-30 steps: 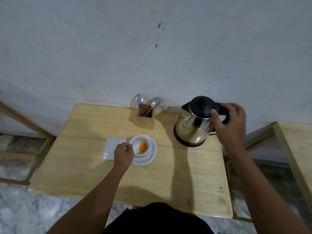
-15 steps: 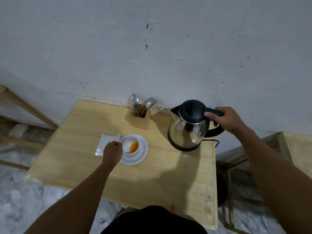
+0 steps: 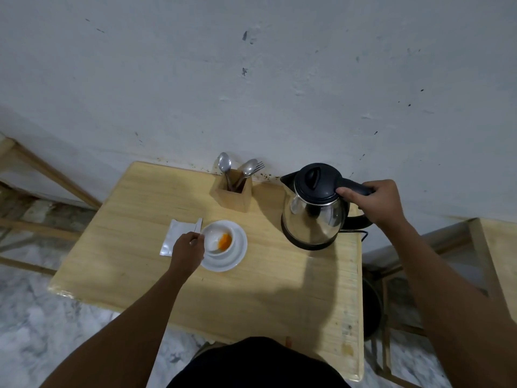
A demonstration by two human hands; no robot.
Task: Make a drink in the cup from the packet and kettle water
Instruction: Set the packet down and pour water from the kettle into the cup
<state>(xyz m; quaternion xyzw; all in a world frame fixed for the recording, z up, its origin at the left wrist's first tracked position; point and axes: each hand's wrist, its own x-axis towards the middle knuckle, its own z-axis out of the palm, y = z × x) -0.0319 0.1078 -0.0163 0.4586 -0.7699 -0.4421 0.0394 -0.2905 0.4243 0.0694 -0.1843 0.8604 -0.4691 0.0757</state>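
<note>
Now both hands stay clamped: right [image 3: 375,203] on kettle [image 3: 313,217], left [image 3: 188,251] on cup [image 3: 218,240].

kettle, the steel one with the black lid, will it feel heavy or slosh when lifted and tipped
The shiny steel kettle with the black lid looks bulky beside the small white cup, so probably heavy if filled; the water level is not visible. The right hand grips the side handle, so the weight likely pulls toward the spout. The smooth body looks rigid.
</note>
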